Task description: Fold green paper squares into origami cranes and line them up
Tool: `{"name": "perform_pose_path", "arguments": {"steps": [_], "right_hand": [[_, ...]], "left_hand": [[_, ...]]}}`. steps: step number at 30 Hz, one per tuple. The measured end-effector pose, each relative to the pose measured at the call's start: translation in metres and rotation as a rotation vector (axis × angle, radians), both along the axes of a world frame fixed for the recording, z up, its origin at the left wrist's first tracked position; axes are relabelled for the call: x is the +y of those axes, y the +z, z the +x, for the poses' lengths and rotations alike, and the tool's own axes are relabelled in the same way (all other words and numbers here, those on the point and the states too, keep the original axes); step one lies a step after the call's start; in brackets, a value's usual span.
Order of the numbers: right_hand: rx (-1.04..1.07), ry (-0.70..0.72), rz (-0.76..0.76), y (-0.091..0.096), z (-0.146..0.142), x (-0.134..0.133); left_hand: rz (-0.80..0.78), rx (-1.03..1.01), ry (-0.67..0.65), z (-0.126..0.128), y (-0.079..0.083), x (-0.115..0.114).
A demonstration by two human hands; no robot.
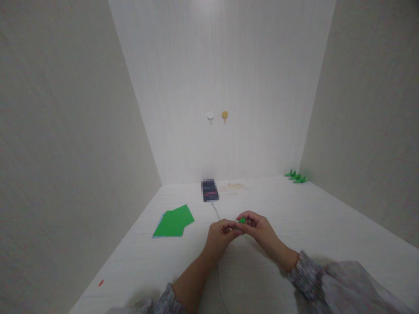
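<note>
A small piece of folded green paper [242, 221] is pinched between both hands above the white table. My left hand [222, 235], with a ring on one finger, grips its left side between thumb and fingertips. From the right, my right hand [258, 226] closes thumb and fingers on the same piece. The fingers cover most of it, so its full shape is hidden. Flat green paper sheets [175, 221] lie to the left of my hands, overlapping at an angle, with a light blue edge showing beneath.
Several folded green paper figures [296, 176] stand in the back right corner. A dark blurred-out device [210, 190] lies at the back, with a white cable [220, 283] running under my hands. A small red piece [101, 283] lies front left. Two hooks [224, 114] are on the back wall.
</note>
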State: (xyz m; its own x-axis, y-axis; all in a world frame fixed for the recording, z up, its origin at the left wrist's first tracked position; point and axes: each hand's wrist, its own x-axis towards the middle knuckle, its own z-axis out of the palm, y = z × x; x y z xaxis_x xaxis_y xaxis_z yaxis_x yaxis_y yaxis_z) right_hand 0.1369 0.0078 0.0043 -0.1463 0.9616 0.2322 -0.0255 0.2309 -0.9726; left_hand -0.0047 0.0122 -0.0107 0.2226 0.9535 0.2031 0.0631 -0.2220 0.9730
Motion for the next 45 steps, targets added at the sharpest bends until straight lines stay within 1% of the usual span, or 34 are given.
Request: {"name": "perform_pose_path", "arguments": {"steps": [5,11,14,19,24,30,34,38,45], "right_hand": [[0.021,-0.012,0.008,0.000,0.003,0.000],[0.021,-0.051,0.031,0.003,0.003,-0.001],[0.040,-0.068,0.034,0.004,0.003,-0.001],[0.103,-0.017,0.026,0.005,0.003,-0.002],[0.117,-0.014,0.060,0.003,0.003,-0.001],[0.143,-0.013,0.068,0.001,0.004,0.000],[0.123,-0.022,0.062,0.000,0.004,0.001],[0.074,-0.009,0.077,-0.001,0.004,0.001],[-0.016,-0.001,0.118,-0.005,0.005,0.003]], "left_hand": [[-0.042,-0.089,0.001,0.000,0.001,0.000],[-0.096,-0.118,0.036,0.000,0.004,0.000],[-0.094,-0.132,0.019,0.000,0.007,-0.001],[-0.111,-0.162,0.024,-0.001,0.008,-0.002],[-0.094,-0.176,0.028,-0.001,0.007,-0.002],[-0.046,-0.113,0.019,-0.001,0.006,-0.004],[0.041,0.026,0.018,-0.001,0.008,-0.006],[0.161,0.205,0.055,-0.002,0.012,-0.009],[0.237,0.299,0.080,-0.003,0.011,-0.008]]}}
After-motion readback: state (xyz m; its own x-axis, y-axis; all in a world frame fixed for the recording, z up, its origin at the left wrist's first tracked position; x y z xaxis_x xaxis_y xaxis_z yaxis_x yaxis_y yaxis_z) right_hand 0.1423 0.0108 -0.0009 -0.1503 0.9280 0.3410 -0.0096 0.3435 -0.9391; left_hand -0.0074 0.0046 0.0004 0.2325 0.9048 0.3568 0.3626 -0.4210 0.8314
